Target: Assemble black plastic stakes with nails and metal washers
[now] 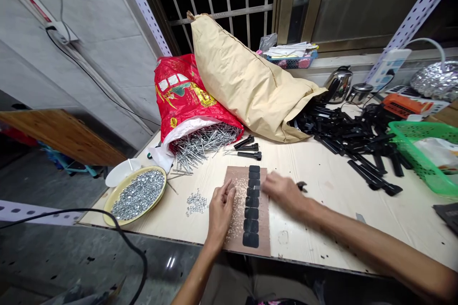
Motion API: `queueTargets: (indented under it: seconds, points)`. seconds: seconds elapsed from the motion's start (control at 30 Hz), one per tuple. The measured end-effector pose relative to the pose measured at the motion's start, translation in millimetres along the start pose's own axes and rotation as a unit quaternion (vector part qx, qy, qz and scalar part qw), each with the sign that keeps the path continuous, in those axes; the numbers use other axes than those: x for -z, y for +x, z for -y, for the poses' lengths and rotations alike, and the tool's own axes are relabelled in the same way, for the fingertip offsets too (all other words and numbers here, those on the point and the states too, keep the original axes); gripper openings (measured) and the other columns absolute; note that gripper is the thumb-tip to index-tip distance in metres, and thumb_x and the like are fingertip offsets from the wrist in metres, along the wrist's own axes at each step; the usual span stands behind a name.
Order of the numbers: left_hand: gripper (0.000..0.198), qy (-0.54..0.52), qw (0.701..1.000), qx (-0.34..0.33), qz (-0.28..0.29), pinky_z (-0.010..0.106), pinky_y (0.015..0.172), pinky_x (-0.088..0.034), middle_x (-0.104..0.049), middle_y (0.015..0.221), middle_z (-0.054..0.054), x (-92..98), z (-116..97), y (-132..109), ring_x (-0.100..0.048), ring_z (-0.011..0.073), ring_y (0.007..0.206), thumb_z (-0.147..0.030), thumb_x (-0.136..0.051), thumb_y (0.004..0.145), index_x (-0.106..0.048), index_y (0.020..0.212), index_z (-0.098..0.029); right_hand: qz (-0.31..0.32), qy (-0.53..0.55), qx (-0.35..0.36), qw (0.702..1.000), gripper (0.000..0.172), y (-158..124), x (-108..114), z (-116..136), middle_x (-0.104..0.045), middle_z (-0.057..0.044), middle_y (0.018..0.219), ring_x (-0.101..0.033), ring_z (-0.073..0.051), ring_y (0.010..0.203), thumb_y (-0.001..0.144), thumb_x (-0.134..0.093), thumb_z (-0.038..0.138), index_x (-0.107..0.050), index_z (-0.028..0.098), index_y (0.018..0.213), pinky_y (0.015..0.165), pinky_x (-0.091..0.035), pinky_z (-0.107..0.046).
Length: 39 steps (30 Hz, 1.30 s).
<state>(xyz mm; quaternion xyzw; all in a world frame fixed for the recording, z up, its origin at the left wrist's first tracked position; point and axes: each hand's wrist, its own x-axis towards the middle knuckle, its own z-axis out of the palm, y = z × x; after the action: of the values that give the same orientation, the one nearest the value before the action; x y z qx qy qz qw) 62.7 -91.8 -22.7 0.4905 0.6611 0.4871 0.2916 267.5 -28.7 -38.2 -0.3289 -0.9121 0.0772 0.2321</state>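
Observation:
Black plastic pieces with rounded ends (251, 213) lie in a column along a brown board (264, 236) on the table. Beside the board's left edge rests my left hand (221, 207), its fingers curled against the thumb; anything between them is hidden. My right hand (284, 194) is at the board's right edge, next to the upper black pieces. It is smeared by motion, with fingers drawn together near a small greyish blur I cannot make out. Pale specks (237, 214) cover the board's left part. Small shiny metal pieces (196, 202) lie loose left of my left hand.
A yellow bowl (107, 209) holds many small metal pieces. Long nails (200, 145) spill from a red bag (179, 90). Black plastic parts (343, 128) spread from a paper sack (246, 81). A green basket (411, 162) stands right, and black-headed parts (249, 155) lie beyond the board.

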Motion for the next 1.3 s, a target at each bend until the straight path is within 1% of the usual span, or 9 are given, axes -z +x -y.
queueTargets:
  seconds: [0.1,0.27,0.4,0.53,0.67,0.83,1.0,1.13,1.3]
  points:
    - [0.038,0.040,0.999,-0.017,-0.004,0.031,0.083,-0.043,-0.061,0.100,0.007,-1.6,5,-2,-0.057,0.0205,0.094,-0.040,-0.052,0.084,-0.059,0.116,-0.021,0.027,0.011,0.074,0.997,0.033,-5,-4,10,-0.049,0.000,0.070,-0.045,-0.010,0.065,0.095,-0.031,0.015,-0.056,0.017,0.075,0.047,-0.038,-0.019]
    - [0.040,0.094,0.995,-0.028,0.008,0.035,0.087,-0.043,-0.059,0.108,0.009,-3.2,6,-2,-0.055,0.0217,0.102,-0.040,-0.044,0.088,-0.054,0.120,-0.018,0.010,0.035,-0.012,0.999,0.023,0,6,8,-0.050,-0.001,0.075,-0.045,-0.009,0.064,0.094,-0.038,0.017,-0.054,0.014,0.078,0.046,-0.040,-0.018]
    - [0.040,0.103,0.994,-0.025,0.007,0.035,0.087,-0.044,-0.058,0.109,0.010,-3.3,7,-1,-0.055,0.0217,0.103,-0.040,-0.043,0.089,-0.054,0.120,-0.018,0.083,0.078,0.176,0.978,0.027,-3,8,15,-0.049,0.002,0.068,-0.044,-0.008,0.060,0.094,-0.033,0.013,-0.055,0.017,0.079,0.043,-0.037,-0.016]
    - [0.040,0.107,0.994,-0.027,0.008,0.034,0.087,-0.043,-0.058,0.111,0.009,-3.6,7,-1,-0.055,0.0206,0.103,-0.040,-0.043,0.089,-0.053,0.120,-0.018,0.043,0.066,0.074,0.994,0.033,8,13,-1,-0.051,-0.002,0.074,-0.046,-0.010,0.062,0.096,-0.025,0.017,-0.055,0.015,0.083,0.045,-0.040,-0.021]
    - [0.039,0.110,0.994,-0.024,0.005,0.033,0.086,-0.044,-0.059,0.110,0.010,-4.4,8,0,-0.056,0.0200,0.101,-0.039,-0.044,0.089,-0.054,0.119,-0.016,0.078,0.082,0.132,0.985,0.031,4,11,-5,-0.049,0.000,0.070,-0.044,-0.010,0.061,0.095,-0.030,0.017,-0.054,0.016,0.077,0.042,-0.034,-0.018]
    - [0.039,0.113,0.993,-0.035,0.004,0.033,0.086,-0.044,-0.060,0.108,0.009,-5.5,12,1,-0.056,0.0199,0.100,-0.038,-0.044,0.089,-0.054,0.120,-0.017,0.060,0.066,0.051,0.995,0.028,-7,6,1,-0.049,-0.001,0.074,-0.042,-0.009,0.060,0.095,-0.029,0.014,-0.054,0.015,0.082,0.045,-0.032,-0.019]
    - [0.039,0.117,0.992,-0.042,0.003,0.034,0.085,-0.044,-0.060,0.106,0.009,-6.0,13,1,-0.057,0.0199,0.098,-0.037,-0.045,0.088,-0.053,0.121,-0.018,0.081,0.058,0.109,0.989,0.024,-7,3,8,-0.049,-0.002,0.075,-0.043,-0.011,0.066,0.095,-0.037,0.021,-0.054,0.017,0.078,0.047,-0.026,-0.022]
    - [0.038,0.113,0.993,-0.045,0.005,0.033,0.083,-0.045,-0.060,0.104,0.009,-5.5,11,-1,-0.057,0.0190,0.094,-0.037,-0.045,0.089,-0.053,0.121,-0.018,0.079,0.086,0.061,0.991,0.027,-13,7,4,-0.051,-0.003,0.076,-0.045,-0.011,0.067,0.096,-0.036,0.025,-0.057,0.016,0.081,0.051,-0.032,-0.022]
    - [0.038,0.109,0.993,-0.046,0.006,0.031,0.077,-0.045,-0.058,0.097,0.007,-3.4,10,-3,-0.057,0.0173,0.084,-0.037,-0.045,0.088,-0.053,0.120,-0.017,0.099,0.119,-0.064,0.986,0.026,-43,37,-29,-0.055,-0.004,0.083,-0.053,-0.013,0.070,0.094,-0.040,0.031,-0.062,0.018,0.092,0.058,-0.041,-0.024]
